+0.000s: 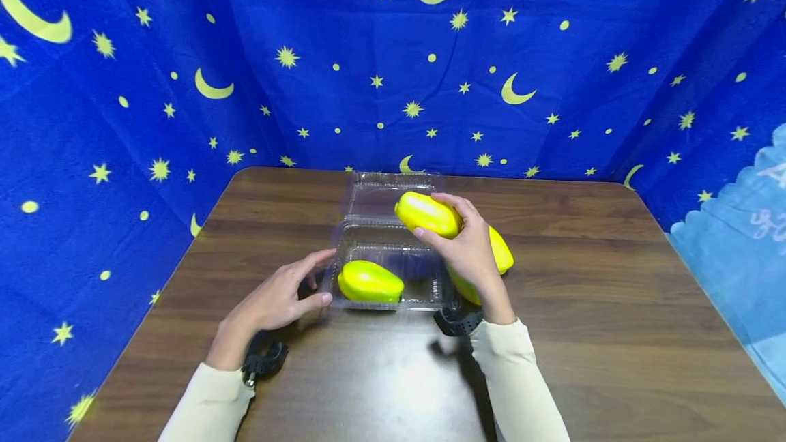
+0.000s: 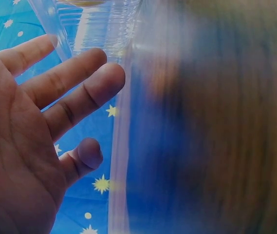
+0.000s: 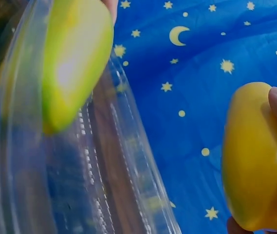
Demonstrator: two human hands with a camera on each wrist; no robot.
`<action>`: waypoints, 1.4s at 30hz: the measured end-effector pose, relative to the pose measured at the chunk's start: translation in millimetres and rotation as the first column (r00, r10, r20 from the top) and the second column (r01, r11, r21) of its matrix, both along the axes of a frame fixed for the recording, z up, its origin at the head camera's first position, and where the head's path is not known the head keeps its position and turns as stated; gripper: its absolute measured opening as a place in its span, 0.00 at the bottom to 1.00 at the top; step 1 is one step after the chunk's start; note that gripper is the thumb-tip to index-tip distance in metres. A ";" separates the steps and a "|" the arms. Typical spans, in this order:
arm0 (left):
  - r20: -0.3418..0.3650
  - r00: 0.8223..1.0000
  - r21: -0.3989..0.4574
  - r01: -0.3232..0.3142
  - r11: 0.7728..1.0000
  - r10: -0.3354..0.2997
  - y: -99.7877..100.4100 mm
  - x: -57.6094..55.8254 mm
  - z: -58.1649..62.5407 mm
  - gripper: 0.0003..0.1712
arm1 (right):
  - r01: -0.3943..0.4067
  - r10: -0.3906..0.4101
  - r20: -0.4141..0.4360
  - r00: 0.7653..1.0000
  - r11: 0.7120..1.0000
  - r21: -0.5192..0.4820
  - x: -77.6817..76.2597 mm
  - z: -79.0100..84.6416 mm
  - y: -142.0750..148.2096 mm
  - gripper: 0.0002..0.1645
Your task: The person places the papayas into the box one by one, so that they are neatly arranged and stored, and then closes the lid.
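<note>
My right hand point(image 1: 469, 251) grips a smooth yellow mango-like fruit point(image 1: 428, 214) between thumb and fingers, raised over the right back part of a clear plastic clamshell box point(image 1: 424, 305). In the right wrist view this held fruit point(image 3: 255, 156) appears at the right edge. A second, greener yellow fruit point(image 1: 370, 282) lies in the box at its front left. My left hand point(image 1: 276, 299) is at the box's left side, fingers spread and loosely bent, fingertips close to the rim; contact is hard to tell. More yellow fruit point(image 1: 500, 251) lies right of the box, partly hidden behind my right hand.
The box's clear lid point(image 1: 393, 200) lies folded open toward the back. A brown wooden table point(image 1: 583, 333) carries everything. Blue cloth point(image 1: 344, 33) with moons and stars hangs behind and at the sides. Black straps point(image 1: 265, 359) circle both wrists.
</note>
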State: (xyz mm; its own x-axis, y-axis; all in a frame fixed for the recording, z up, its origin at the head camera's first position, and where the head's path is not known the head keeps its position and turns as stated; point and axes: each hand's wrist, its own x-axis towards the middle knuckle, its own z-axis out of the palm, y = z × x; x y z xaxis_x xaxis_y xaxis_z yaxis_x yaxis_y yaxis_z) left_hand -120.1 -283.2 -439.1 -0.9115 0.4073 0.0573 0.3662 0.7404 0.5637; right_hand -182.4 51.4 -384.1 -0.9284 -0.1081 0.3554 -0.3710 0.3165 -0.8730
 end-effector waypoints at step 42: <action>0.031 0.999 0.014 0.005 1.000 -0.006 -0.6 2.3 2.8 0.41 | 0.022 -0.010 -0.046 0.999 0.964 0.266 12.4 -27.9 -81.7 0.36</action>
State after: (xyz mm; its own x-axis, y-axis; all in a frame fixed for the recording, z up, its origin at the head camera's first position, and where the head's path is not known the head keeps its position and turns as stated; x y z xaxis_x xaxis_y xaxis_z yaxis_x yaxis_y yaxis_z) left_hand -117.8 -283.8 -436.3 -0.9106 0.4118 0.0342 0.3524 0.7306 0.5848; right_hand -170.0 -30.3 -411.9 -0.9149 -0.1898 0.3561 -0.4002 0.5411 -0.7396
